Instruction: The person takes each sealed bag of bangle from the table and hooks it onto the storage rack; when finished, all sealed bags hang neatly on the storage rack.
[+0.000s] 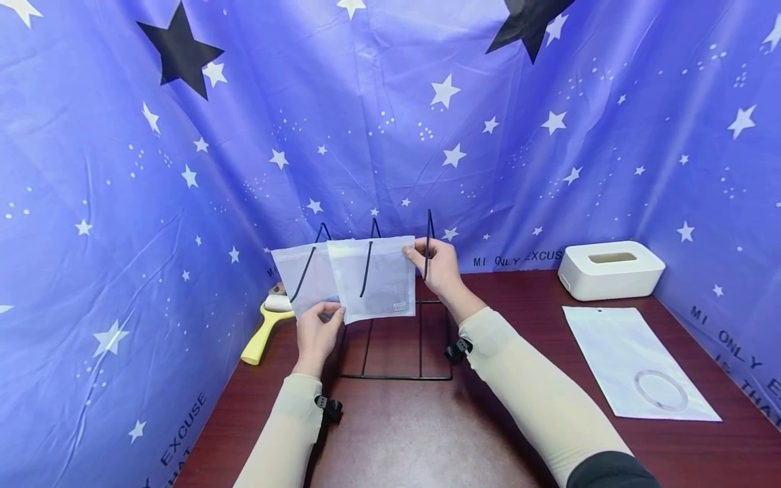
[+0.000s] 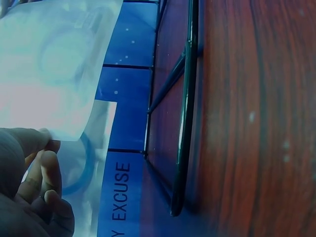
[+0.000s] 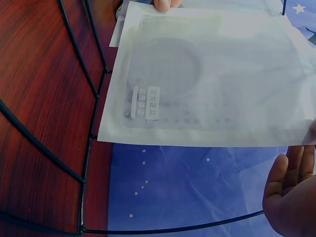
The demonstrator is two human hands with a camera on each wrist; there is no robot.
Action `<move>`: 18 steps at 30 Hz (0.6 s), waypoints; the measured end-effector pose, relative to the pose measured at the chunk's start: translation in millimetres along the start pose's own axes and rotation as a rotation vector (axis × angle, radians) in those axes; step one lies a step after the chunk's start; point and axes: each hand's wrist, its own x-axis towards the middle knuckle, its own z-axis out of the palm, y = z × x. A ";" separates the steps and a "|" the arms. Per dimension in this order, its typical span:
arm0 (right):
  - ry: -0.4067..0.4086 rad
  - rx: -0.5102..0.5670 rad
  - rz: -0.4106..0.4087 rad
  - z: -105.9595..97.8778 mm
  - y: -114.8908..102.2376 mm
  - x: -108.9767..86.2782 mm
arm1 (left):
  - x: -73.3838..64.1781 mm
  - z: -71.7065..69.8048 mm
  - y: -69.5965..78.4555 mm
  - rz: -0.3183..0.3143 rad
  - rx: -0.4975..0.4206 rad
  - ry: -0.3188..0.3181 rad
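Note:
A white pouch point(image 1: 381, 278) hangs upright at a black wire rack point(image 1: 396, 377), with the rack's middle prong point(image 1: 366, 271) sticking out in front of it. My left hand point(image 1: 317, 335) pinches its lower left corner between thumb and finger. At the upper right corner, my right hand point(image 1: 441, 268) pinches the edge, close by the right prong point(image 1: 429, 237). Small printed labels point(image 3: 145, 102) and a faint round shape show through the pouch in the right wrist view. A second pouch point(image 1: 305, 271) hangs on the left prong, partly covered by the first; a ring point(image 2: 89, 163) shows through it.
A lint roller with a yellow handle point(image 1: 261, 339) lies left of the rack. On the right, a white tissue box point(image 1: 610, 274) stands at the back, with another white pouch point(image 1: 616, 359) flat before it. A starry blue curtain point(image 1: 378, 102) surrounds the dark red table point(image 1: 518, 305).

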 end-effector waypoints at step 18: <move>-0.010 -0.003 0.033 -3.5 1.9 0.1 | -0.8 2.0 -3.1 0.003 -0.003 0.009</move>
